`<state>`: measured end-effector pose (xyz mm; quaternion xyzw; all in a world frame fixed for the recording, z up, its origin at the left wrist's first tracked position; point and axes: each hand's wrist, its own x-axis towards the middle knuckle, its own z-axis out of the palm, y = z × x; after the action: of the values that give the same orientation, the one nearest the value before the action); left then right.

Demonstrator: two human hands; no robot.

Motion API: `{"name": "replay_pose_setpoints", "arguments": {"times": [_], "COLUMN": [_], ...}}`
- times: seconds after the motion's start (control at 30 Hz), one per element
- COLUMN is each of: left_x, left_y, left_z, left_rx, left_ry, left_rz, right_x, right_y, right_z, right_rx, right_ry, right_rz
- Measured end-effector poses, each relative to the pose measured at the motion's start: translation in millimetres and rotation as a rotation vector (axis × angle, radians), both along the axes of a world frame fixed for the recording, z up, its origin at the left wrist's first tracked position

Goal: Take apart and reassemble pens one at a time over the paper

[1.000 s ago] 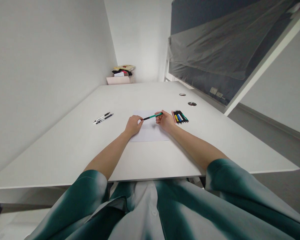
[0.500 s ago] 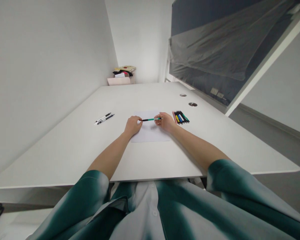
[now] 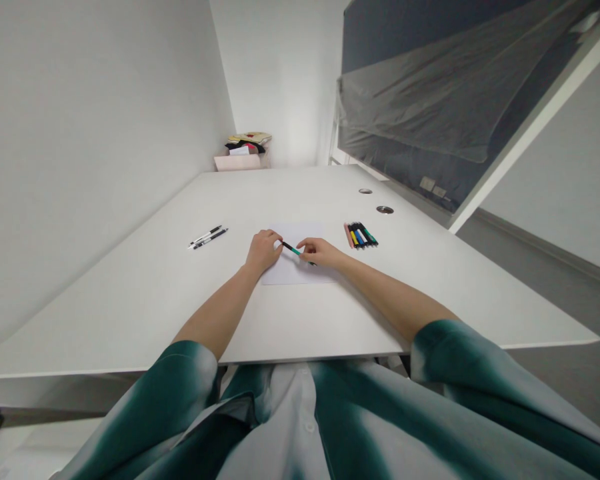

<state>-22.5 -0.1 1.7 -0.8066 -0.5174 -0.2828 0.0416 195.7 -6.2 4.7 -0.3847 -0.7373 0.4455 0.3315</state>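
Note:
A slim green and black pen [image 3: 295, 250] lies slanted over a white sheet of paper [image 3: 295, 272]. My right hand [image 3: 320, 252] has its fingers around the pen's green part, and the far end pokes out below them. My left hand [image 3: 263, 251] rests on the paper's left edge, its curled fingertips at or touching the pen's black end. Whether those fingers grip the pen is hidden. Several coloured pens or markers [image 3: 360, 235] lie side by side just beyond my right hand, and a pair of black and white pens [image 3: 208, 237] lies to the left.
All of this stands on a large white table [image 3: 130, 313] with several cable holes [image 3: 385, 209] at its far right. A wall runs along its left side. A sheet-covered dark panel [image 3: 430, 100] leans at the right, and a box with clothes [image 3: 237, 162] stands beyond the far end.
My right hand has moved left and toward me with the pen. The pen has swung from nearly level to a slant across the paper. My left hand has barely moved.

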Motion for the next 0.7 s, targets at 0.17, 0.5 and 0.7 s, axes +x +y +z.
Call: {"name": "replay_pose_setpoints", "arguments": {"times": [0.17, 0.5, 0.7], "left_x": [0, 2, -2], "left_y": [-1, -4, 1], "left_z": [2.3, 0.9, -4.9], "left_rx": [0.011, 0.045, 0.013], "left_ry": [0.026, -0.023, -0.06], "left_rz": [-0.031, -0.022, 0.006], "right_x": [-3, 7, 43], "right_y": [-7, 0, 23], "right_z": [-0.4, -1.8, -1.5], "right_rx": [0.158, 0.448, 0.457], "right_ry": [-0.157, -0.461, -0.625], "right_rz": [0.001, -0.214, -0.578]}}
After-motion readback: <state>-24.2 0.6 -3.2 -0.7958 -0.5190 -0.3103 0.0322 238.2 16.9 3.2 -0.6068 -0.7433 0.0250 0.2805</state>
